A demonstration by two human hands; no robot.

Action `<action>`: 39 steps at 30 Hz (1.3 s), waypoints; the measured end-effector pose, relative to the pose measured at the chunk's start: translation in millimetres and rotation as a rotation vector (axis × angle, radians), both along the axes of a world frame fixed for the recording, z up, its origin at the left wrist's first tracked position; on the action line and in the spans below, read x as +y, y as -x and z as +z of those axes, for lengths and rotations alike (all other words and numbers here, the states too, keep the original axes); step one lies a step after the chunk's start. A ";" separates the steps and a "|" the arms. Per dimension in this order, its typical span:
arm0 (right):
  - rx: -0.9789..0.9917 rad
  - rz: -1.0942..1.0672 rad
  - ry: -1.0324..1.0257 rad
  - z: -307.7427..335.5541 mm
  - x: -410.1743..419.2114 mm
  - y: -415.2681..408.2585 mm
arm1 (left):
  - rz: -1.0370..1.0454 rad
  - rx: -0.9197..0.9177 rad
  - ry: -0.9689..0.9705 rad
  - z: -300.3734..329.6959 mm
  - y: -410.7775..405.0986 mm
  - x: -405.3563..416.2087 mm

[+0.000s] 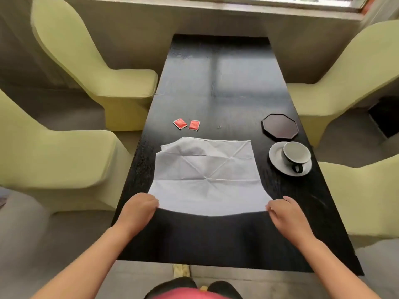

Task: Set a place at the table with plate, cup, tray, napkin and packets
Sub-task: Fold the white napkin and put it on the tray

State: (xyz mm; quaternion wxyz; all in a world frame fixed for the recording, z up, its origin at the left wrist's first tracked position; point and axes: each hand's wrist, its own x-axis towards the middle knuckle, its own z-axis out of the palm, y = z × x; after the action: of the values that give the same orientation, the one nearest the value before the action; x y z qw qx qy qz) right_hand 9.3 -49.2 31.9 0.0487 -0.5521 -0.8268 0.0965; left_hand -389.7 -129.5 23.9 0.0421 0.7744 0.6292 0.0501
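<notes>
A white creased napkin (205,173) lies spread on the black table (216,83). My left hand (138,209) pinches its near left corner and my right hand (285,212) pinches its near right corner; the near edge sags between them. Its far left corner is rumpled. Two red packets (187,124) lie side by side just beyond the napkin. To the right, a grey cup (296,153) with a dark outside sits on a grey plate (277,158). A dark octagonal tray (280,125) rests beyond the cup.
Pale green covered chairs flank the table, two on the left (64,147) and two on the right (349,93). A window ledge (216,9) runs along the far wall. The table's near edge is close to my body.
</notes>
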 end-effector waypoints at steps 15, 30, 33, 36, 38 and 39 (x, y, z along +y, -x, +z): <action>-0.021 -0.106 0.080 -106.9 -97.9 -19.1 | 0.302 -0.148 0.182 -109.7 -40.9 -101.1; -0.162 -0.004 0.150 -153.3 -85.7 127.4 | 0.274 -0.108 0.232 -159.7 -151.7 -37.2; -0.160 -0.004 0.147 -162.1 -81.2 121.0 | 0.253 -0.086 0.249 -168.6 -143.4 -35.4; -0.146 -0.013 0.139 -162.8 -71.2 105.1 | 0.284 -0.099 0.253 -169.3 -122.4 -30.9; -0.158 -0.035 0.139 -164.1 -61.5 88.6 | 0.346 -0.102 0.257 -170.7 -101.2 -27.3; -0.165 -0.055 0.141 -165.7 -56.0 78.1 | 0.376 -0.101 0.255 -171.5 -89.7 -26.2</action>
State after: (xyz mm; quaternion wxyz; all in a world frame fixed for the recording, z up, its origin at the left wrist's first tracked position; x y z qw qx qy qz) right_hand -68.8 -105.2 -133.7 -0.0559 -0.5826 -0.8037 0.1074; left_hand -299.9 -155.6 -147.6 0.1612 0.6283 0.7609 0.0158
